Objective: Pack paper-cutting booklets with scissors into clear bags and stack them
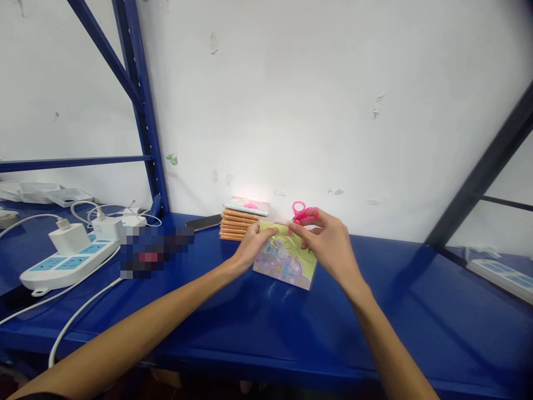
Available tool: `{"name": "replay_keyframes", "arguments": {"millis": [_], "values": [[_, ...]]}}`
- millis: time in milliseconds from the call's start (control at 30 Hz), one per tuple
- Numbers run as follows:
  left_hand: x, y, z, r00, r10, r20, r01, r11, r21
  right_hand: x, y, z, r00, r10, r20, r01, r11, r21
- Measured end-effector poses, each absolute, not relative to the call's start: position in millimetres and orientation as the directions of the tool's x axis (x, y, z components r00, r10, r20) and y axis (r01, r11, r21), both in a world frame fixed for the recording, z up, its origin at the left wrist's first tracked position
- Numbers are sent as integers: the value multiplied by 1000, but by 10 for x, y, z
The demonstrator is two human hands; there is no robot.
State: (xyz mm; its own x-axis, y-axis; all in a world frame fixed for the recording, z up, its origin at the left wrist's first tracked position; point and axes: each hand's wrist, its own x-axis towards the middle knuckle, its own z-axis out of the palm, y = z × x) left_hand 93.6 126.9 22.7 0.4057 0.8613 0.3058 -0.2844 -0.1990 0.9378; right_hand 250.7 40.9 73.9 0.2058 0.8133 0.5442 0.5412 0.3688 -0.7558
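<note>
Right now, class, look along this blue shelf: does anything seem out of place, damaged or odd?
The oddest spot is a pixelated block on the blue steel shelf, between the white power strip and the left hand on the rabbit-print package; it hides whatever lies there. The white wall also looks damaged, with chipped patches.

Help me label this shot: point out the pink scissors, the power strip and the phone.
Pink scissors [308, 214], head view, on the handle.
Power strip [69, 265], head view, on its blue top panel.
Phone [203, 223], head view, on its dark upper face.
</note>
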Motion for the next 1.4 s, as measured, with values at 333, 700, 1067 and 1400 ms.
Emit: {"name": "replay_keyframes", "arguments": {"millis": [333, 700, 1067, 1400], "values": [[935, 1251, 244, 418, 862, 286, -292, -170, 941, 2482, 422, 775, 210, 787, 580, 615, 355, -704], [933, 1273, 234, 405, 862, 306, -294, -195, 936, 2469, 391, 799, 182, 799, 573, 634, 351, -690], [924, 1292, 237, 437, 840, 320, -349, -170, 921, 2458, 344, 827, 155, 778, 609, 815, 248, -524], [934, 1288, 224, 415, 841, 346, -402, -172, 899, 2456, 305, 796, 64, 840, 538, 799, 281, -532]]}}
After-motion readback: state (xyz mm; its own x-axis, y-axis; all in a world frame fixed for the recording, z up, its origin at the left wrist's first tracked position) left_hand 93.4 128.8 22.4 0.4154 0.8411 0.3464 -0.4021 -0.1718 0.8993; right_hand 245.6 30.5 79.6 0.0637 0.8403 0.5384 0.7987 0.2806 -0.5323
